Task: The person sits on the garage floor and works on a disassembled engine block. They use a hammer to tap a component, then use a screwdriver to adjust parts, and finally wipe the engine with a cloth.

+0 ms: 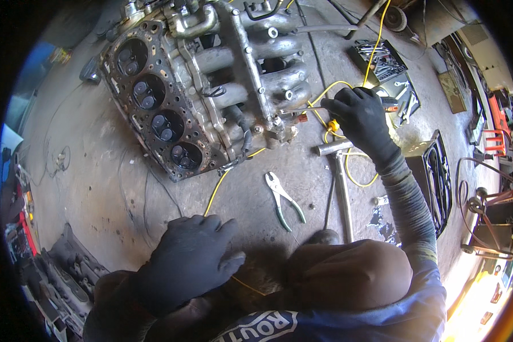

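My right hand [356, 117], in a dark glove, is closed round a screwdriver [391, 106] with an orange and black handle. Its thin shaft points left toward the fittings [279, 130] at the near right end of an intake manifold [251, 62]; whether the tip touches them I cannot tell. The manifold is joined to a cylinder head [166, 114] that lies with its combustion chambers facing up. My left hand [191, 259], gloved too, hovers over or rests on my left leg, fingers loosely stretched and holding nothing. Slip-joint pliers [281, 199] lie on the floor between my hands.
A hammer [342, 188] lies right of the pliers. A yellow cord [359, 181] winds under the right forearm and past the manifold. Trays of wrenches and sockets [382, 60] and an open black case [430, 176] stand to the right. Dark parts [68, 268] lie at the lower left.
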Demonstrator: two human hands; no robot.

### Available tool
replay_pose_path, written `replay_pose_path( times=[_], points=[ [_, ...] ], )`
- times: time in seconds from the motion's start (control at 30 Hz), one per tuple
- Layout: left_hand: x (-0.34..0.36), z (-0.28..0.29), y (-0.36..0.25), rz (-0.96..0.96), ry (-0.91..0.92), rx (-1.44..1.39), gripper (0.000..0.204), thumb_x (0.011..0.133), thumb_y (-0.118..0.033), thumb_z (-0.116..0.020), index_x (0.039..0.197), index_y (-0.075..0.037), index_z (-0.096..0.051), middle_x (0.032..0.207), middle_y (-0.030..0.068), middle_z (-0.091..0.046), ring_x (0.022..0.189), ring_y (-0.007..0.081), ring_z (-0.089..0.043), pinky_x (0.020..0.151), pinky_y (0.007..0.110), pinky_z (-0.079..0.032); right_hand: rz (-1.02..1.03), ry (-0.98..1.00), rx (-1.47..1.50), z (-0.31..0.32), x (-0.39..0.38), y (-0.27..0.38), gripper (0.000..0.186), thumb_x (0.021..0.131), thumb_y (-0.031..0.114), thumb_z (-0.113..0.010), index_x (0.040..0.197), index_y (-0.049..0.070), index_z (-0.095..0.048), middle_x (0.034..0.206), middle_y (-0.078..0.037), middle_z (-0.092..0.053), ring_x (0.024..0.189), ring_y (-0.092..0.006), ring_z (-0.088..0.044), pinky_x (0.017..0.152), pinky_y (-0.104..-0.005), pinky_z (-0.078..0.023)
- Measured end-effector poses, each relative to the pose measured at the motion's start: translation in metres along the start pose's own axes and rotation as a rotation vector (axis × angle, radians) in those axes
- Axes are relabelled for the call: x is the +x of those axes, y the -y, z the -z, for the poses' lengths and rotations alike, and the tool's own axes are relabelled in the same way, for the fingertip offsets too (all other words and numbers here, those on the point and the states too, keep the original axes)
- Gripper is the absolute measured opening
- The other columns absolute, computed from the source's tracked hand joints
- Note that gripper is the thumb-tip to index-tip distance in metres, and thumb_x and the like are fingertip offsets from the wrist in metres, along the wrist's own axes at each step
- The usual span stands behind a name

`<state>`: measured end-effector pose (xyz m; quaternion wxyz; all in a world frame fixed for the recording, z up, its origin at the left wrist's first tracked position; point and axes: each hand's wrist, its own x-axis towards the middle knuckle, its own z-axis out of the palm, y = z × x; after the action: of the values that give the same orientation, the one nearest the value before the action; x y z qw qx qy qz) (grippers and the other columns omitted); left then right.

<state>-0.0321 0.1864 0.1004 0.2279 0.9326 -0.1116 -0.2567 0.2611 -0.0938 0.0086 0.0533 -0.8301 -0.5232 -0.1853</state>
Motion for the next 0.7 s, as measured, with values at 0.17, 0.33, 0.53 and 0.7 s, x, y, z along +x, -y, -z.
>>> replay_pose_path(
  times=[0.17,0.33,0.53,0.7],
  points=[
    [0.008,-0.010,-0.006,-0.071,-0.008,0.088,0.048,0.100,-0.038,-0.068,0.129,0.000,-0.065,0.104,0.0171,-0.068,0.095,0.0342,-0.068,0.085,0.047,-0.052,0.047,0.062,-0.036,-0.010,0.010,-0.005,0.022,0.085,0.020,-0.072,0.106,0.025,-0.079,0.094,0.001,-0.066,0.089,-0.0226,-0.068,0.086,-0.0415,-0.050],
    [0.003,-0.012,-0.005,-0.071,0.013,0.120,0.050,0.099,-0.040,-0.068,0.129,0.000,-0.065,0.104,0.0159,-0.069,0.094,0.0328,-0.069,0.082,0.047,-0.052,0.040,0.125,0.029,-0.010,0.017,-0.008,0.018,0.088,0.020,-0.071,0.103,0.024,-0.079,0.093,0.000,-0.067,0.086,-0.0239,-0.069,0.082,-0.0415,-0.049],
    [-0.010,-0.012,-0.005,-0.061,0.017,0.127,0.054,0.102,-0.044,-0.064,0.132,0.001,-0.065,0.106,0.0180,-0.071,0.095,0.0324,-0.070,0.081,0.048,-0.054,0.015,0.148,0.030,-0.008,0.021,0.002,0.019,0.089,0.018,-0.070,0.104,0.024,-0.080,0.094,-0.001,-0.068,0.087,-0.0256,-0.068,0.082,-0.0427,-0.047],
    [-0.016,-0.011,-0.006,-0.069,0.015,0.133,0.055,0.104,-0.045,-0.062,0.133,0.001,-0.065,0.108,0.0200,-0.072,0.096,0.0335,-0.071,0.082,0.048,-0.055,-0.008,0.214,0.059,-0.004,0.025,0.001,0.018,0.091,0.019,-0.070,0.106,0.023,-0.080,0.097,-0.002,-0.068,0.093,-0.0264,-0.068,0.087,-0.0439,-0.047]
  ],
)
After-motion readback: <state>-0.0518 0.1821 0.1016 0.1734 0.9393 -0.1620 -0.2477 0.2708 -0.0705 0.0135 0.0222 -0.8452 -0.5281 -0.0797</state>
